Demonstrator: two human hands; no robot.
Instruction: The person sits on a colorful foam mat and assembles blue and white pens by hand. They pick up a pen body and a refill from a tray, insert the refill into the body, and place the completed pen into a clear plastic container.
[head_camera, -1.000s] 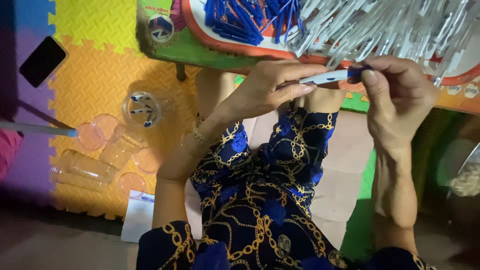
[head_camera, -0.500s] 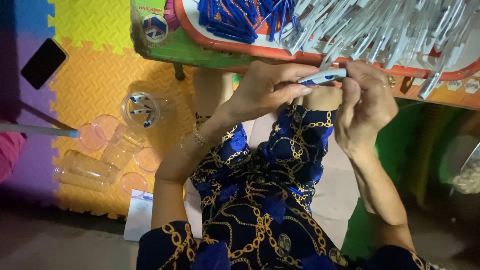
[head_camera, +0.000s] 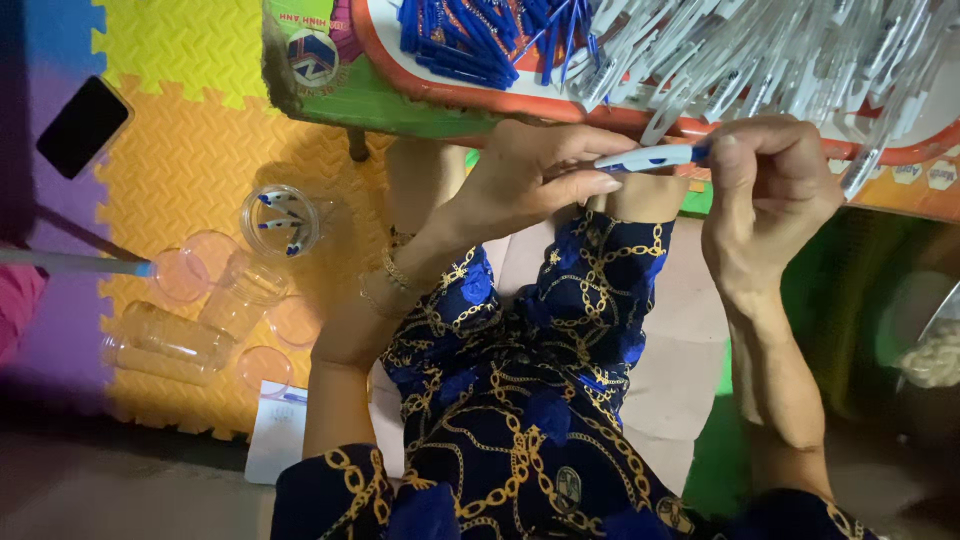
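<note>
My left hand (head_camera: 540, 175) and my right hand (head_camera: 770, 190) hold one white pen with a blue end (head_camera: 650, 157) between them, level, just below the table edge. The left fingers pinch its white barrel; the right fingers close over its blue tip. Above them a low table holds a red-rimmed tray (head_camera: 480, 98) with a heap of blue pen parts (head_camera: 470, 35) and a big pile of white pen barrels (head_camera: 760, 50). My knees in blue cloth with gold chain print (head_camera: 540, 340) are under the hands.
On the orange foam mat at left stand a clear round jar with a few pens (head_camera: 280, 220), empty clear jars lying down (head_camera: 180, 335) and loose lids (head_camera: 185, 275). A black phone (head_camera: 82, 125) lies further left. A white paper (head_camera: 275, 430) lies by my thigh.
Both hands drifted slightly with the pen. My right hand has shifted its grip along the blue end, the fingers now curled over the tip.
</note>
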